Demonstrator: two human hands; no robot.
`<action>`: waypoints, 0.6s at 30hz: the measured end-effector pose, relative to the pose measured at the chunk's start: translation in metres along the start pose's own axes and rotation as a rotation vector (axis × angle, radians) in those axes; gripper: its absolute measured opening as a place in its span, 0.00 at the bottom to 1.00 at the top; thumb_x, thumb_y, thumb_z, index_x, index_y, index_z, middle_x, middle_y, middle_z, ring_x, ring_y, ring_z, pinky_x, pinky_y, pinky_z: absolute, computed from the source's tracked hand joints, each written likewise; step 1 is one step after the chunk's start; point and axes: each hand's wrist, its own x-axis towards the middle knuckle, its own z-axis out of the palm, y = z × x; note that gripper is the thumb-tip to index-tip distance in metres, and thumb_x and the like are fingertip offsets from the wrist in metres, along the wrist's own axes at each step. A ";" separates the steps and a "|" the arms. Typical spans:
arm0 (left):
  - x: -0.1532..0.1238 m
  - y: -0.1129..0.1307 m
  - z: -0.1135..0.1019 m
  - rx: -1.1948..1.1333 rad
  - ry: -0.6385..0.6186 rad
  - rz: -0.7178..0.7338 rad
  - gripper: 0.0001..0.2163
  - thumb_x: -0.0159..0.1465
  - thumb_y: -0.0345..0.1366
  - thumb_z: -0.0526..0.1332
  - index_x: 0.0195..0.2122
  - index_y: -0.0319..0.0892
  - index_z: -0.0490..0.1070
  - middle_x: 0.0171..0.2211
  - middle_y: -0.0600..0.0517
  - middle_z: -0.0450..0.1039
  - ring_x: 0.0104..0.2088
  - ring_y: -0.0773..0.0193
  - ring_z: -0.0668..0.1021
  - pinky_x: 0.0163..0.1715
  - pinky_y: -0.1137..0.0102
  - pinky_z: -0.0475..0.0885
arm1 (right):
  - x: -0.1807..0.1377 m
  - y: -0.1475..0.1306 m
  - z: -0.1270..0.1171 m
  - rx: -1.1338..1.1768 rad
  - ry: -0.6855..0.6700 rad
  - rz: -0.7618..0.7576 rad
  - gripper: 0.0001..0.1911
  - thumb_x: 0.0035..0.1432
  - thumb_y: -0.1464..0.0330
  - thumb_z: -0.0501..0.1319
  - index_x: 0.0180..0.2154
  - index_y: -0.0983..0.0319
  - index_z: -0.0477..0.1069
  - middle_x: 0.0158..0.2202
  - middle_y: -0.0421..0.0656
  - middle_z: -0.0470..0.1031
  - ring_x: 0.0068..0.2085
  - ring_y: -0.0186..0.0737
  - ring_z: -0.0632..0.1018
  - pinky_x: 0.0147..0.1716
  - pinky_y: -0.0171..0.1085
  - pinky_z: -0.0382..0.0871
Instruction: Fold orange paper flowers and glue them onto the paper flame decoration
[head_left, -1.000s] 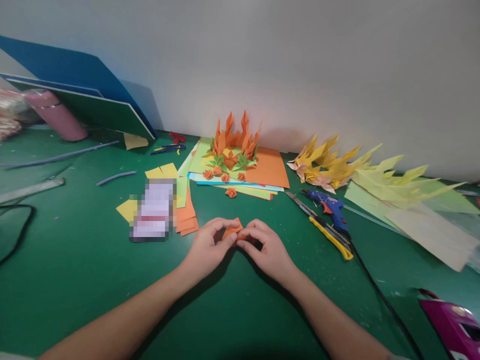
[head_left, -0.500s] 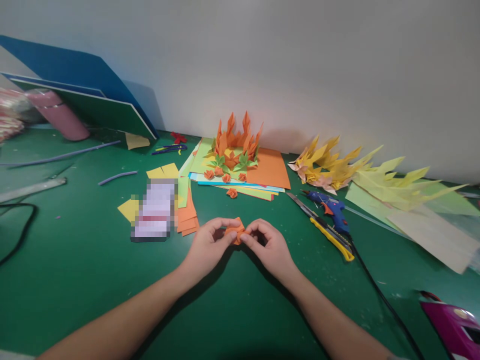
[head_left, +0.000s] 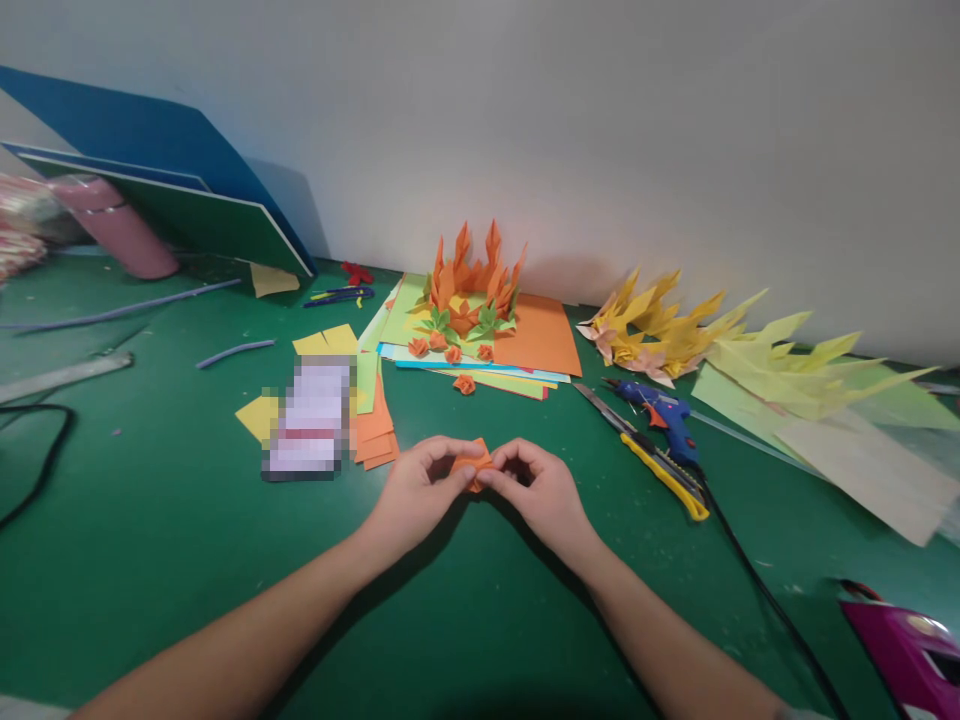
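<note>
A small folded piece of orange paper is pinched between both hands above the green table, partly covered by the fingers. My left hand grips its left side, thumb in front and fingers behind. On the right edge, my right hand pinches it between thumb and bent forefinger. Straight ahead lies a loose orange paper rose, with several more small roses before an orange paper crown. Left of my left hand are orange paper squares.
A blue glue gun and a yellow utility knife lie to the right, a black cable trailing forward. Yellow paper crowns stand behind them. At left are a blurred-out phone and a pink bottle.
Both hands keep hold of the orange paper in nearly the same spot. The right fingertips and the paper have shifted very slightly.
</note>
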 end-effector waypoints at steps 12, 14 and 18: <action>0.001 -0.005 -0.002 0.222 -0.010 0.185 0.06 0.53 0.29 0.61 0.30 0.42 0.77 0.35 0.48 0.77 0.37 0.60 0.78 0.40 0.63 0.73 | 0.002 0.005 -0.002 0.039 -0.040 0.046 0.12 0.47 0.60 0.63 0.24 0.61 0.68 0.21 0.38 0.70 0.22 0.33 0.70 0.24 0.34 0.63; 0.000 -0.004 -0.001 0.194 -0.023 0.181 0.07 0.53 0.28 0.61 0.32 0.42 0.76 0.36 0.48 0.77 0.38 0.60 0.78 0.40 0.63 0.73 | 0.001 0.005 -0.003 0.042 -0.029 0.041 0.12 0.46 0.60 0.63 0.23 0.61 0.67 0.20 0.38 0.70 0.22 0.33 0.69 0.23 0.33 0.62; -0.001 -0.003 0.002 0.068 -0.076 0.098 0.12 0.51 0.29 0.64 0.38 0.42 0.73 0.41 0.48 0.74 0.41 0.60 0.76 0.37 0.67 0.73 | -0.001 0.003 -0.002 0.070 0.029 0.013 0.11 0.46 0.61 0.64 0.22 0.61 0.67 0.19 0.36 0.68 0.21 0.31 0.67 0.23 0.32 0.61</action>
